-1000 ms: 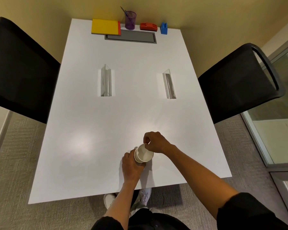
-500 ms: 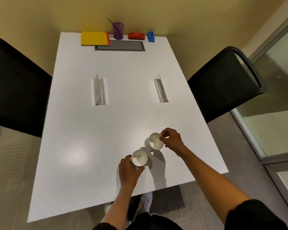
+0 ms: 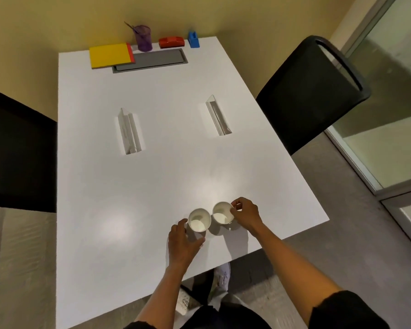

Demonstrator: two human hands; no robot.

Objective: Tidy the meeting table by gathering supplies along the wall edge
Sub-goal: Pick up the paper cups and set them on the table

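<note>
Two white paper cups stand side by side near the front edge of the white table (image 3: 152, 186). My left hand (image 3: 182, 243) grips the left cup (image 3: 199, 220) around its side. My right hand (image 3: 246, 216) pinches the rim of the right cup (image 3: 222, 216). The cups almost touch. Along the wall edge lie a yellow notebook (image 3: 110, 55), a purple pen holder (image 3: 143, 38), a red stapler (image 3: 171, 42) and a blue block (image 3: 193, 39).
Two clear acrylic sign holders (image 3: 129, 131) (image 3: 218, 115) stand mid-table. A grey cable hatch (image 3: 150, 60) sits near the wall. Black chairs flank the table at left (image 3: 17, 150) and right (image 3: 311, 91). A glass partition (image 3: 389, 115) is at far right.
One second ago the cups were stacked together in my hands. They were pulled apart, and now the right cup has come back beside the left one.
</note>
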